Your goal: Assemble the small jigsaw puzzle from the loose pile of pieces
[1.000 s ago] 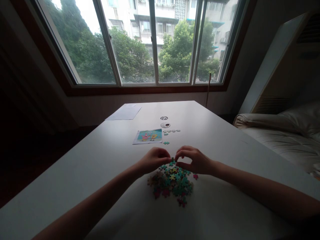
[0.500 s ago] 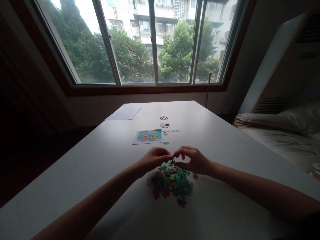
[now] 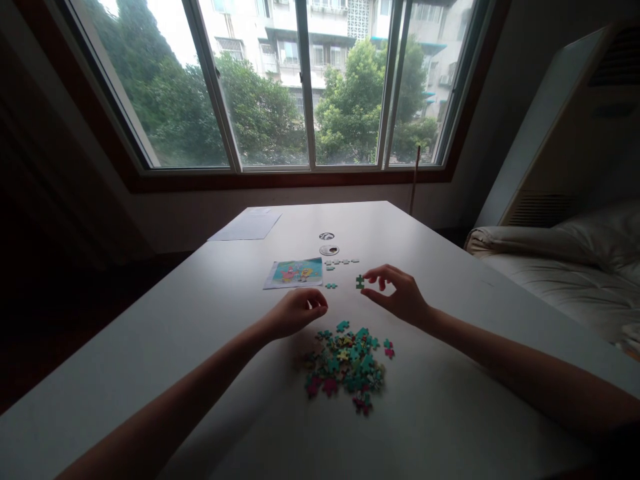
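My right hand (image 3: 397,292) pinches a green puzzle piece (image 3: 360,282) between thumb and fingertips, holding it up above the table. To its left, my left hand (image 3: 299,310) has its fingers curled in, with no piece showing at the tips. Below both hands lies a loose pile of puzzle pieces (image 3: 350,360), mostly teal and green with some yellow and pink ones. Beyond my left hand is a printed cartoon picture (image 3: 296,272). Beside that picture sit a short row of joined pieces (image 3: 341,262) and a small teal pair (image 3: 331,286).
Two round black-and-white discs (image 3: 329,250) lie farther up the white table (image 3: 200,347). White paper sheets (image 3: 245,226) rest at the far left corner. A pale sofa (image 3: 545,257) stands along the right, and a window (image 3: 310,87) is ahead.
My right hand has moved up and away from the pile with the green puzzle piece. My left hand has come off that piece and drawn back slightly left.
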Tool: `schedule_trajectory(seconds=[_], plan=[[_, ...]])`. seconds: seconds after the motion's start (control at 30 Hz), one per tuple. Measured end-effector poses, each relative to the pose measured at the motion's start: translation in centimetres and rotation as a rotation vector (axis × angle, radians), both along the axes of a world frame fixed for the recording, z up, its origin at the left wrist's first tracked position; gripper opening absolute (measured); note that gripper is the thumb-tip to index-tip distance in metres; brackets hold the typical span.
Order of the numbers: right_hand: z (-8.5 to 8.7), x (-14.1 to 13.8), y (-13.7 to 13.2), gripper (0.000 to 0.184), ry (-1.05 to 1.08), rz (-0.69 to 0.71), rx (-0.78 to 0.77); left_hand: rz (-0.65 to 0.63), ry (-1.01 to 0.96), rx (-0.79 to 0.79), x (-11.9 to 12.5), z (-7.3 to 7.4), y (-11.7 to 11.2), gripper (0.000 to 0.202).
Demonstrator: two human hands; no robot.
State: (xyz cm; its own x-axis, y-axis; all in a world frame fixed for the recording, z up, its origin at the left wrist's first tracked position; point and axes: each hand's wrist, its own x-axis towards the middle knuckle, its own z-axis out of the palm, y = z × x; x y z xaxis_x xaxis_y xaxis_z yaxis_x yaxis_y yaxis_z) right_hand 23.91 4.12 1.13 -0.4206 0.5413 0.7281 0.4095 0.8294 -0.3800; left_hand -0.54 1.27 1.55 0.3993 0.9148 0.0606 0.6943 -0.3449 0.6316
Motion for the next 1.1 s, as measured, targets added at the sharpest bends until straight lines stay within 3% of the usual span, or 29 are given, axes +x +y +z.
schedule_trajectory(seconds=[0.27, 0.43, 0.63, 0.83, 1.1], plan=[[0.0, -0.1, 0.1, 0.024, -0.026, -0.015, 0.009, -0.024, 0.064, 0.000, 0.1, 0.5, -0.2, 0.019], [-0.2, -0.6, 0.8, 0.026, -0.046, 0.018, -0.153, -0.037, 0.085, -0.013, -0.4, 1.2, -0.4, 0.019], [-1.3, -2.5, 4.5, 0.027, -0.140, -0.052, -0.394, -0.055, 0.081, 0.018, -1.0, 1.6, -0.6, 0.018], [-1.0, -4.9, 9.1, 0.025, -0.259, -0.220, -0.464, -0.038, 0.096, 0.037, -1.5, 2.0, -0.7, 0.017], [-1.9, -6.6, 12.0, 0.031, -0.308, -0.274, -0.531, -0.042, 0.110, 0.043, -1.8, 1.3, -0.2, 0.018]])
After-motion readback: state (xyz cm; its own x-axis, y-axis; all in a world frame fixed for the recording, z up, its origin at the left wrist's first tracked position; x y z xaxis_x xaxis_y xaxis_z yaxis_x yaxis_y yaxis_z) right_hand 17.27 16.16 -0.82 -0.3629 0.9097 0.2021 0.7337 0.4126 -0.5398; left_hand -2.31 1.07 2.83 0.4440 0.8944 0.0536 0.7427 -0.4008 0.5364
